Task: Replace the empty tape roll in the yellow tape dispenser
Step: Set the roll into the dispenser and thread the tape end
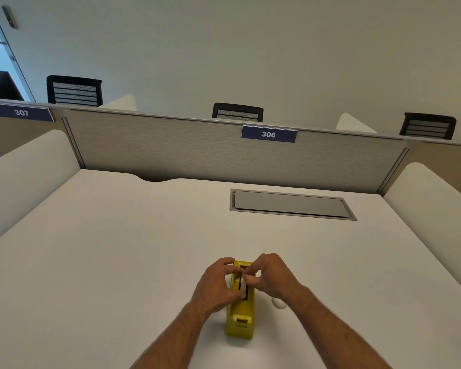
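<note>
**Yellow dispenser, roll between both hands**

Yellow plastic, stiff and probably weighted: the tape dispenser [240,310] stands on the tabletop [117,249]. My left hand [216,283] curls its grip on the dispenser's side; my right hand [273,275] pinches the whitish roll [243,286] in the cradle. The roll looks light and slippery, so I would hold it by its rim.
</note>
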`<state>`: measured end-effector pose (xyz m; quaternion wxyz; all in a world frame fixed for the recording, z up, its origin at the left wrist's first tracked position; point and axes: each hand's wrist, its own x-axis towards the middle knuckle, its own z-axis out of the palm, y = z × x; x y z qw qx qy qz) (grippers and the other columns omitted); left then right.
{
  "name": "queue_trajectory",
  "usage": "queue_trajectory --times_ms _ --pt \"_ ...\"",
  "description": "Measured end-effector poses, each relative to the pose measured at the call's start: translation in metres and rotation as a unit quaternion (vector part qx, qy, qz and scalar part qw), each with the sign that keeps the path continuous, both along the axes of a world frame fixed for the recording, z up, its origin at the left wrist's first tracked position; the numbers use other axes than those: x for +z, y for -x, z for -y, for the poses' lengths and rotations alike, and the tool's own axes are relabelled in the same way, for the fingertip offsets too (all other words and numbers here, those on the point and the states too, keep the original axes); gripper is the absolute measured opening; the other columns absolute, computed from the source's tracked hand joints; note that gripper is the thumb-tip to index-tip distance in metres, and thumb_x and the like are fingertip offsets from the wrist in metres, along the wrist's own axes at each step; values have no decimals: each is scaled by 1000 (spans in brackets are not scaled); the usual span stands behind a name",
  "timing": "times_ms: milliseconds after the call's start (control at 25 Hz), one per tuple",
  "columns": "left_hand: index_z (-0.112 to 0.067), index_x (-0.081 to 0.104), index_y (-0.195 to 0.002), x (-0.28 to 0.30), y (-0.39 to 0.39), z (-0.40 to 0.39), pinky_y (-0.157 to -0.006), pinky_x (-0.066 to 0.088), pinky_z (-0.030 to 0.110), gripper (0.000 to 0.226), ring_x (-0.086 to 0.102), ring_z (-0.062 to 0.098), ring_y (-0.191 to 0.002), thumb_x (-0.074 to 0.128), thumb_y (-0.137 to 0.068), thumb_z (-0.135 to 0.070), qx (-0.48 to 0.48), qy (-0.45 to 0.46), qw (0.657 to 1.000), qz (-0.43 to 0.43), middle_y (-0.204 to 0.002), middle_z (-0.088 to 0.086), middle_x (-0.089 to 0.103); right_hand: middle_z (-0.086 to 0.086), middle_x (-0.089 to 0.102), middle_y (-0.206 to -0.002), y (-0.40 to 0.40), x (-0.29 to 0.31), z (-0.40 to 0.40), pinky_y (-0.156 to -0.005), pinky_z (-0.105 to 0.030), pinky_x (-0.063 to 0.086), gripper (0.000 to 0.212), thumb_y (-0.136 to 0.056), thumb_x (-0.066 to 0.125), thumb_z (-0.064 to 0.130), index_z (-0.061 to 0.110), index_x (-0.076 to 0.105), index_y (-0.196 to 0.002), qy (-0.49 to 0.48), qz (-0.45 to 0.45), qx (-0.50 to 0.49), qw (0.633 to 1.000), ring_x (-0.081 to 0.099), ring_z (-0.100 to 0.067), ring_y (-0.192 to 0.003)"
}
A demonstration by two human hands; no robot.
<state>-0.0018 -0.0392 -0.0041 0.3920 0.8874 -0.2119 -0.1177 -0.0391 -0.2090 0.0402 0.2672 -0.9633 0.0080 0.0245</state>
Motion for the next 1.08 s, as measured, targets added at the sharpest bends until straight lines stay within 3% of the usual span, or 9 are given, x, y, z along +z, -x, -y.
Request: queue_trajectory --times_ms 360,520,680,880,1080 --pt "-38 63 -112 -3 -1 1 -104 47 36 60 47 11 -125 84 -56 -46 1 2 1000 1 -142 -11 47 3 78 -96 -1 0 4 -69 -14 43 21 -79 75 30 27 79 -99 -47 -20 -13 999 61 -7 -82" --pt "-39 63 -113 -5 -2 0 -101 48 34 62 47 8 -123 82 -56 -50 -6 12 1000 5 -140 -13 47 4 75 -102 0 -1 1 -70 -16 43 36 -74 78 40 29 76 -108 -2 -26 6 1000 61 -11 -91" --pt "-39 64 -115 -5 -2 0 -102 47 33 62 46 8 -124 83 -57 -52 -8 10 1000 4 -140 -14 46 3 72 -106 3 -1 0 -79 -28 51 45 -74 76 49 30 73 -114 47 -23 28 998 58 -13 -96" --pt "-37 66 -114 -2 -3 1 -103 46 33 61 45 10 -126 83 -58 -51 -7 1 1000 3 -141 -12 46 -1 72 -98 4 1 0 -79 -34 54 36 -75 75 46 28 77 -106 37 -24 36 998 59 -16 -91" --pt "-38 65 -112 -2 -2 1 -103 47 36 59 47 11 -125 84 -57 -49 -6 0 1000 7 -141 -12 47 1 77 -95 1 1 0 -77 -28 53 24 -83 71 37 26 79 -102 2 -23 23 999 63 -16 -87"
